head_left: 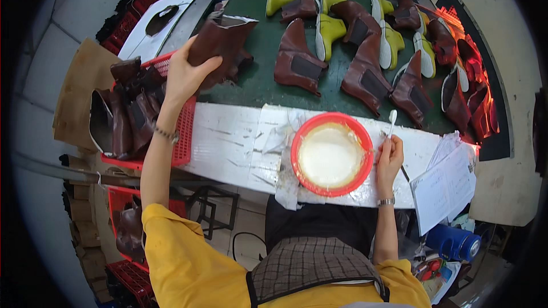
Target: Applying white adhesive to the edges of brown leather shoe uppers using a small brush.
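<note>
My left hand (pixel 193 71) is closed around a brown leather boot upper (pixel 224 45), lifted over the left end of the green belt. The upper's pale lining edge shows at its top. In my right hand (pixel 390 157) is a small white brush (pixel 392 118), gripped by its handle with the head pointing up. That hand is just right of a red plastic bowl (pixel 296 162), which stands on the white-covered ledge (pixel 225 137). Thick white liquid (pixel 328 154) fills much of the bowl, and smears of it coat the inner wall.
On the green belt (pixel 251 88) lie several brown boot uppers (pixel 299 60) and yellow-green pieces (pixel 329 34). Orange light glows over the far right uppers. A red crate (pixel 184 131) of uppers stands left; an open notebook (pixel 439 185) and blue jug (pixel 454 242) are right.
</note>
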`<action>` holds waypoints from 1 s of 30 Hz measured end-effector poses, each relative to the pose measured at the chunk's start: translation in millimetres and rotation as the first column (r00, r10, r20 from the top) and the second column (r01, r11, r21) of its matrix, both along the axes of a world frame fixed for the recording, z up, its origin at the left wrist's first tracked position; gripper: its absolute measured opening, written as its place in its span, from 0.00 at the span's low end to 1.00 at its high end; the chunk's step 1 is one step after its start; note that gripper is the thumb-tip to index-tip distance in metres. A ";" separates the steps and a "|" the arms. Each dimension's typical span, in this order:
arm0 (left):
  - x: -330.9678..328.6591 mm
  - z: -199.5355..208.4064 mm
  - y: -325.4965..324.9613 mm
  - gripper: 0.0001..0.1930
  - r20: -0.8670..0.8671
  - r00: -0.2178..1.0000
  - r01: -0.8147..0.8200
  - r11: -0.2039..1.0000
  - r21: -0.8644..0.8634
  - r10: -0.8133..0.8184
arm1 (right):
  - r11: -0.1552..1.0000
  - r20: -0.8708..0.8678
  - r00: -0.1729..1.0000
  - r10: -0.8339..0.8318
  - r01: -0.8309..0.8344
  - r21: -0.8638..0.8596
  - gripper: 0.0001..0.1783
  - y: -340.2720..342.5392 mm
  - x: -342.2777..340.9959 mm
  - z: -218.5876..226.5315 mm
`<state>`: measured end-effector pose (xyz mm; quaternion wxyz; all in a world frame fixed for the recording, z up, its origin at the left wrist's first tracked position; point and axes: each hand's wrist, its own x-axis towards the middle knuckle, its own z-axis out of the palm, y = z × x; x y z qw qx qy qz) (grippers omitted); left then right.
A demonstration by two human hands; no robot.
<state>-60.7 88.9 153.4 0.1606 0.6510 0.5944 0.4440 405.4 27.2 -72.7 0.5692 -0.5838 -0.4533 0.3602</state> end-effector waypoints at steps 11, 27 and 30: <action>-62.0 -58.0 252.7 0.34 -0.736 0.655 -0.157 0.984 0.085 0.168 | 0.985 -0.095 0.993 -0.065 0.049 -0.164 0.10 -3.8 -1.4 10.5; -97.7 -181.6 255.9 0.51 -0.621 0.738 -0.583 0.715 -0.387 0.265 | 0.982 -0.052 0.997 -0.061 0.051 -0.180 0.07 6.5 -10.5 12.9; -71.0 -169.3 226.4 0.54 -0.595 0.760 -0.557 0.734 -0.389 0.262 | 0.989 -0.048 0.999 -0.001 -0.006 -0.150 0.08 5.2 -8.8 8.9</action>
